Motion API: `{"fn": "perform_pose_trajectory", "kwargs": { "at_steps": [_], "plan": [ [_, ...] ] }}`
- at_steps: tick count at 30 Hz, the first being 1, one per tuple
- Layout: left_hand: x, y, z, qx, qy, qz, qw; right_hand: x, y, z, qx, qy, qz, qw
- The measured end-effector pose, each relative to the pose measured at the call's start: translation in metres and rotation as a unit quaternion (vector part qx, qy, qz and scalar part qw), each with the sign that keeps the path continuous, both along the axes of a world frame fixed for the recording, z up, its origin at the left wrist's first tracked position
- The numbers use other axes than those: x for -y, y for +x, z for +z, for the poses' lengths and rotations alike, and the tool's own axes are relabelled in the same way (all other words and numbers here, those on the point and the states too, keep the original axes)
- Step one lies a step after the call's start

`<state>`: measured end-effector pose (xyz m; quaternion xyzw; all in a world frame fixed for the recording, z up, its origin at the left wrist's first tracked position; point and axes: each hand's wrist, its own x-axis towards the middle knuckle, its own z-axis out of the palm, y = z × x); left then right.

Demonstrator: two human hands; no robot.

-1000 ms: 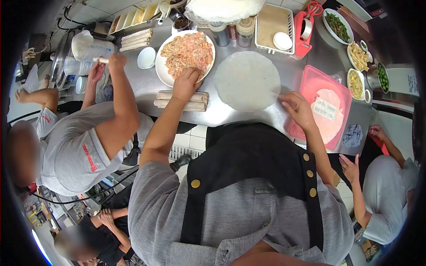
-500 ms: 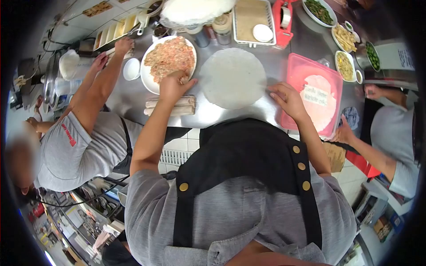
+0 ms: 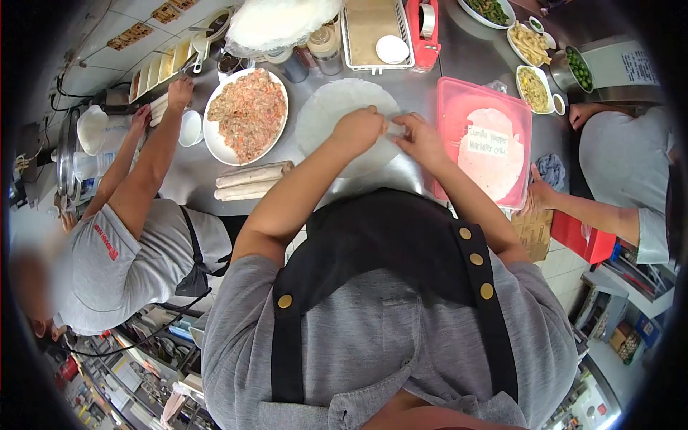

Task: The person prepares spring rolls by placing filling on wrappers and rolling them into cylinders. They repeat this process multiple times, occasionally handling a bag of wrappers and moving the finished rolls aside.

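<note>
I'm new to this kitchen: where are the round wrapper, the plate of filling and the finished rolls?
round wrapper [image 3: 326, 118]: head view, bare left part of the sheet.
plate of filling [image 3: 215, 147]: head view, white rim at lower left.
finished rolls [image 3: 252, 180]: head view, middle of the stack.

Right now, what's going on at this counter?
A person in a black apron has both hands, left hand and right hand, on a round wrapper lying flat on the steel counter. A plate of filling sits to its left, with finished rolls in front of that. A co-worker reaches across the counter on the left.
</note>
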<state>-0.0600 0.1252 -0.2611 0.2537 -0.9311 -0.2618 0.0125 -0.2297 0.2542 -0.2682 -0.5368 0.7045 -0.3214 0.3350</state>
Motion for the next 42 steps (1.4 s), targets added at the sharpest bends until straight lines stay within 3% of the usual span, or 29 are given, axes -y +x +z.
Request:
{"fn": "perform_pose_trajectory", "kwargs": {
  "at_steps": [2, 4, 9, 11, 15, 17, 20, 23, 27, 29, 32, 35, 38, 42],
  "plan": [
    [-0.010, 0.003, -0.001, 0.012, -0.044, -0.035, 0.998, 0.003, 0.007, 0.001, 0.018, 0.011, -0.001, 1.000],
    [-0.018, 0.012, -0.009, -0.030, -0.060, -0.022, 0.998, 0.005, 0.013, -0.009, -0.037, -0.118, 0.043, 0.991],
    [-0.018, 0.041, -0.024, -0.159, -0.096, 0.030, 0.982, 0.014, 0.008, -0.029, -0.089, -0.058, 0.101, 0.989],
    [-0.014, 0.050, -0.035, -0.236, -0.034, 0.108, 0.965, 0.015, 0.006, -0.021, -0.091, -0.010, 0.098, 0.991],
    [-0.018, 0.049, -0.016, -0.236, 0.004, 0.203, 0.950, 0.018, 0.017, -0.011, -0.082, -0.103, 0.058, 0.990],
    [-0.021, 0.049, -0.016, -0.121, -0.065, 0.144, 0.980, 0.021, 0.020, -0.022, -0.130, -0.087, 0.079, 0.984],
    [-0.016, 0.047, -0.024, -0.095, -0.060, 0.096, 0.989, 0.028, 0.019, -0.025, -0.151, -0.068, 0.116, 0.979],
    [-0.007, 0.054, -0.035, -0.094, -0.057, 0.062, 0.992, 0.025, 0.012, -0.035, -0.162, -0.079, 0.158, 0.971],
    [-0.005, 0.059, -0.026, -0.092, -0.058, 0.063, 0.992, 0.020, 0.015, -0.020, -0.187, -0.094, 0.139, 0.968],
    [-0.012, 0.057, -0.008, -0.103, 0.010, 0.141, 0.985, 0.018, 0.024, -0.012, -0.147, -0.192, 0.017, 0.970],
    [-0.012, 0.055, -0.010, -0.172, -0.010, 0.121, 0.978, 0.020, 0.026, -0.016, -0.124, -0.158, 0.106, 0.974],
    [-0.006, 0.056, -0.031, -0.112, 0.003, 0.106, 0.988, 0.028, 0.025, -0.037, -0.134, -0.112, 0.123, 0.977],
    [0.004, 0.071, -0.050, -0.116, -0.011, 0.135, 0.984, 0.027, 0.016, -0.034, -0.160, -0.081, 0.112, 0.977],
    [-0.007, 0.058, -0.017, -0.147, -0.025, 0.153, 0.977, 0.018, 0.016, -0.008, -0.158, -0.131, 0.047, 0.978]
  ]
}}
